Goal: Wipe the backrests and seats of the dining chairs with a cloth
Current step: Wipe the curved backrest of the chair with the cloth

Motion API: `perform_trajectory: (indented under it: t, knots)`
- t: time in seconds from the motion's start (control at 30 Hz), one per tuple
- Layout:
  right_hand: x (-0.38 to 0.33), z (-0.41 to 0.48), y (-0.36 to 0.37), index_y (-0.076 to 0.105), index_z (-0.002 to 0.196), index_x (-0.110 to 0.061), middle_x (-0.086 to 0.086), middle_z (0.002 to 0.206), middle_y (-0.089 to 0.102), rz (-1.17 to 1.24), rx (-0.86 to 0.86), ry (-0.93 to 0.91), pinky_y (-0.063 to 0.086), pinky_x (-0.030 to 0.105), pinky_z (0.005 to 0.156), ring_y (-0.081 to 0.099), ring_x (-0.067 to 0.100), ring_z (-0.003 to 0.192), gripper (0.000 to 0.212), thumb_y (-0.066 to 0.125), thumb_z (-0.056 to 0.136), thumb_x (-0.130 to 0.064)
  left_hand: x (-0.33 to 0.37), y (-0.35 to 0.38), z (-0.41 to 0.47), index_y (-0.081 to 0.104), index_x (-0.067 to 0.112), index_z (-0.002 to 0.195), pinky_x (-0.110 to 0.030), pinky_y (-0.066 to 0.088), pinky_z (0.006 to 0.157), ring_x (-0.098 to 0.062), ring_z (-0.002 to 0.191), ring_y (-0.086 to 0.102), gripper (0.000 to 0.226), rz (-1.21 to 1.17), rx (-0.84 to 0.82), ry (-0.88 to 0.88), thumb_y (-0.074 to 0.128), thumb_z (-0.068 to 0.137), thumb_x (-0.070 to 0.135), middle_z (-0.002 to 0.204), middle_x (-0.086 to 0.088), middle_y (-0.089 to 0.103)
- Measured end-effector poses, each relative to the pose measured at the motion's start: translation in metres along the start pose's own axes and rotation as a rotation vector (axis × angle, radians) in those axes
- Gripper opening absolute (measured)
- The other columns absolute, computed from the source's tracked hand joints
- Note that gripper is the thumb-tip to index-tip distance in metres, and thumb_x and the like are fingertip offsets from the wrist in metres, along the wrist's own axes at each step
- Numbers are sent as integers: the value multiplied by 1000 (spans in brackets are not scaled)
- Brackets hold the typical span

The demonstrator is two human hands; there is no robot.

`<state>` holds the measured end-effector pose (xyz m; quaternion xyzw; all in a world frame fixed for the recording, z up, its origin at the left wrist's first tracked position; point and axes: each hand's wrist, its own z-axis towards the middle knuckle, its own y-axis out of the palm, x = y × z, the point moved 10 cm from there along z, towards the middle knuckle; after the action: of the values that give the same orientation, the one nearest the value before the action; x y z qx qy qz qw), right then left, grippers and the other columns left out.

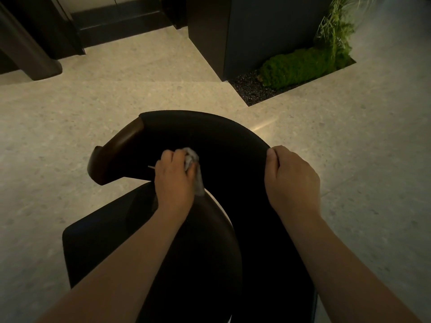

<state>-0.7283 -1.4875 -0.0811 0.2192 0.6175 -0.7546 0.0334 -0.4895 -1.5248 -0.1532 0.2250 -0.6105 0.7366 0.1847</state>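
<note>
A dark dining chair fills the middle of the view, with a curved black backrest [210, 134] ending in a brown wooden arm tip [112, 155] and a black seat [98, 243] below. My left hand [175, 176] grips a crumpled grey cloth [193, 169] and presses it against the inner face of the backrest. My right hand [291, 180] grips the top edge of the backrest on the right side, fingers curled over the rim.
Pale speckled floor [70, 113] surrounds the chair. A dark pillar [256, 31] stands behind, beside a floor planter with moss and green plants [303, 66]. Dark furniture and a dark base [30, 57] occupy the far left.
</note>
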Motion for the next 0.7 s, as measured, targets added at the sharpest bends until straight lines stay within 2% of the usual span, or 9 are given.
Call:
perform_trajectory:
  t: [0.1, 0.2, 0.27, 0.37, 0.43, 0.53, 0.7]
  knots:
    - [0, 1, 0, 54, 87, -17, -7, 69, 51, -5, 9, 2, 26, 26, 52, 46, 12, 58, 34, 29, 102, -34, 15, -6, -4, 54, 17, 114, -23, 37, 81, -13, 100, 45, 31, -83, 18, 59, 53, 91, 37, 112, -3, 48]
    - [1, -1, -1, 53, 86, -17, -6, 69, 51, -6, 13, 1, 25, 25, 51, 45, 12, 57, 33, 29, 102, -33, 51, -34, 15, 53, 18, 113, -14, 28, 80, -10, 100, 39, 30, -118, 193, 146, 54, 92, 38, 112, -6, 49]
    - [0, -1, -1, 55, 88, -17, -6, 70, 52, -9, 15, 1, 26, 27, 53, 46, 13, 58, 33, 29, 102, -33, 75, -44, 30, 56, 17, 112, -14, 28, 78, -10, 99, 36, 27, -126, 252, 207, 57, 92, 36, 110, -8, 51]
    - [0, -1, -1, 55, 88, -17, -5, 71, 54, -20, 13, 0, 26, 26, 52, 47, 13, 59, 35, 28, 102, -34, 97, -33, 39, 60, 14, 108, -28, 40, 77, -18, 96, 42, 25, -51, 204, 257, 58, 94, 34, 109, -9, 54]
    - [0, -1, -2, 55, 89, -17, -5, 72, 55, -25, 15, 0, 25, 24, 51, 47, 14, 59, 35, 27, 101, -34, 97, -26, 39, 61, 12, 108, -33, 43, 76, -25, 95, 45, 25, -26, 193, 246, 57, 95, 33, 109, -11, 55]
    - [0, -2, -1, 57, 92, -16, -4, 75, 57, -23, 3, 5, 31, 29, 56, 50, 16, 63, 36, 27, 102, -34, 89, -24, 34, 60, 12, 108, -29, 40, 74, -24, 93, 45, 25, -36, 212, 239, 57, 94, 33, 107, -11, 55]
    - [0, -2, 0, 57, 91, -16, -4, 76, 57, -26, -10, 6, 38, 31, 58, 52, 16, 64, 37, 26, 102, -35, 72, -16, 21, 55, 16, 112, -15, 28, 75, -12, 94, 37, 23, -97, 184, 220, 55, 93, 30, 107, -6, 50]
